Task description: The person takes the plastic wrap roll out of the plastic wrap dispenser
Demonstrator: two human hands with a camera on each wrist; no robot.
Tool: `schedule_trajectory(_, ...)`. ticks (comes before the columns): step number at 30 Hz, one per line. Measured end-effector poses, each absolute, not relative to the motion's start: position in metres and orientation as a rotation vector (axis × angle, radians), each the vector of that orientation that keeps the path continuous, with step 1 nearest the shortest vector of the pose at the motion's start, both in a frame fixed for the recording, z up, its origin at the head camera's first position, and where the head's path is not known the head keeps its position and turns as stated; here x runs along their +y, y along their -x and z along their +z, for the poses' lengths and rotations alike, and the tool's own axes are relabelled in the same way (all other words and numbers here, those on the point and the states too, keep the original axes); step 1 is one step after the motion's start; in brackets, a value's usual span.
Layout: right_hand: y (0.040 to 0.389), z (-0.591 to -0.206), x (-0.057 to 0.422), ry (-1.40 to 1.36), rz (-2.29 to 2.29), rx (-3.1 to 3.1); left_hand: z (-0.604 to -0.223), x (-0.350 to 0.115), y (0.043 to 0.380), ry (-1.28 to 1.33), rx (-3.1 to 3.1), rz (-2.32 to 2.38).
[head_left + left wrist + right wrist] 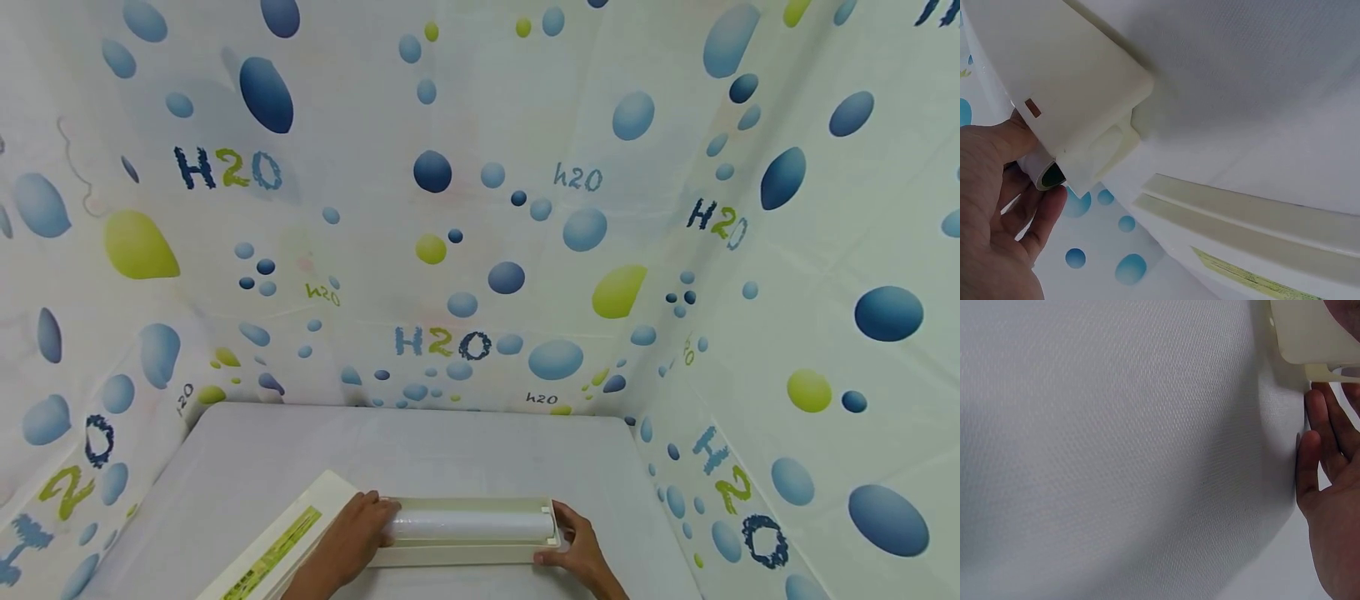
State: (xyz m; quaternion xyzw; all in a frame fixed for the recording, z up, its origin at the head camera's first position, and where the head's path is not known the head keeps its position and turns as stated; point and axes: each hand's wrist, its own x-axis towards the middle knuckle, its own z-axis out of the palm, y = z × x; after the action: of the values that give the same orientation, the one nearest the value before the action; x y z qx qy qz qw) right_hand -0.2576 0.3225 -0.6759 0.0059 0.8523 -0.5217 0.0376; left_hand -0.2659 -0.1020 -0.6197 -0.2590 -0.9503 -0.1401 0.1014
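A roll of clear plastic wrap (472, 525) lies lengthwise in a cream dispenser box (450, 556) on the table. My left hand (348, 537) grips the roll's left end; in the left wrist view, the thumb and fingers curl round the end of the roll (1036, 167), its dark core showing beside the box (1079, 81). At the box's right end, my right hand (581, 550) holds it, thumb at the lower front corner and fingers at the back corner. The right wrist view shows only part of this right hand (1338, 506) by the box corner (1313, 340).
A long cream lid (327, 492) with a yellow-green label (273, 557) lies slanted at the left, partly behind my left forearm. White table cover (480, 450) stretches beyond the box to a curtain (495, 233) printed with drops and H2O, which also hangs on both sides.
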Motion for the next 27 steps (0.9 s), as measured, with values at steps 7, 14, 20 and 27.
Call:
schedule_trajectory(7, 0.259, -0.679, 0.323, -0.01, -1.549, 2.637, -0.623, -0.106, 0.265, 0.759, -2.808, -0.452)
schedule_trajectory(14, 0.258, -0.679, 0.324, 0.046, -1.578, 2.657, -0.626, -0.111, 0.264, 0.771, -2.745, -0.468)
schedule_trajectory(20, 0.255, -0.68, 0.325, 0.12, -1.582, 2.683, -0.62, -0.111, 0.263, 0.702, -2.816, -0.555)
schedule_trajectory(27, 0.255, -0.678, 0.324, 0.101, -1.626, 2.659, -0.617, -0.113, 0.265, 0.719, -2.787, -0.568)
